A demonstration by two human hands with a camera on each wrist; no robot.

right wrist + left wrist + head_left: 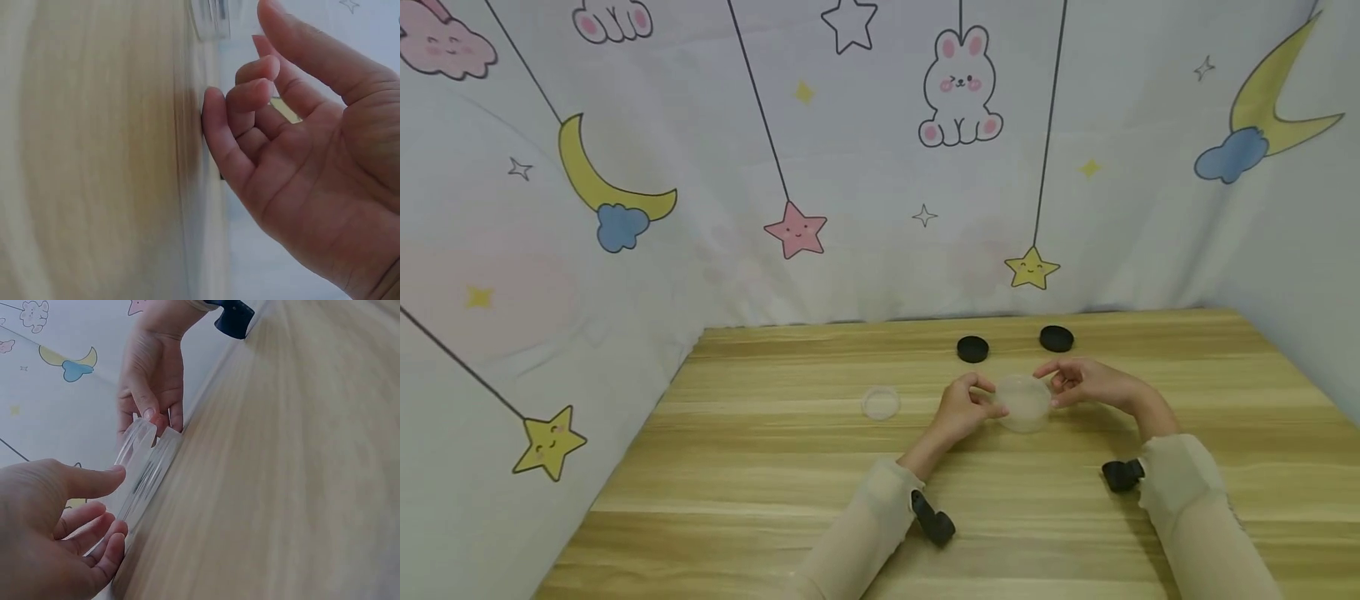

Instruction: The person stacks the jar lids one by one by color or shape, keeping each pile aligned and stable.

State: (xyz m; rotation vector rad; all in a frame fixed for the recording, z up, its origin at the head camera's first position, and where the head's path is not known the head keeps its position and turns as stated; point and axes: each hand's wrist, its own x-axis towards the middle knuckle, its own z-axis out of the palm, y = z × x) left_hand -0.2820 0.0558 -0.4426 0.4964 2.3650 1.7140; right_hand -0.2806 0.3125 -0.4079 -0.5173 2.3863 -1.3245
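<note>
Nearest to me lie my pale sleeves [861, 529], each with a black wrist mount [934, 521], on the near side of the upper clear disc [1024, 403]; that disc is just above the table [760, 500], between my two hands; from my head it looks like one round, see-through piece, but my left wrist view catches it edge-on and shows a lower clear disc [164, 456] beneath it, with a narrow gap between them at the far end.

My left hand [964, 408], at the upper disc's left, pinches its rim, thumb on the edge and the other fingers bent at the side; my right hand [1093, 387], at its right, pinches it too, thumb tip against the rim and index finger reaching round the far side; the right wrist view alone shows my middle fingers curled in and my little finger stretched toward the tabletop, though the thumb's contact is out of sight there.

Left of the upper disc lies a smaller clear ring [880, 403]; beyond the disc sit two round black lids [973, 349], one slightly left of it, the other slightly right; farther still hangs a white curtain [865, 150] printed with stars, moons and rabbits.
</note>
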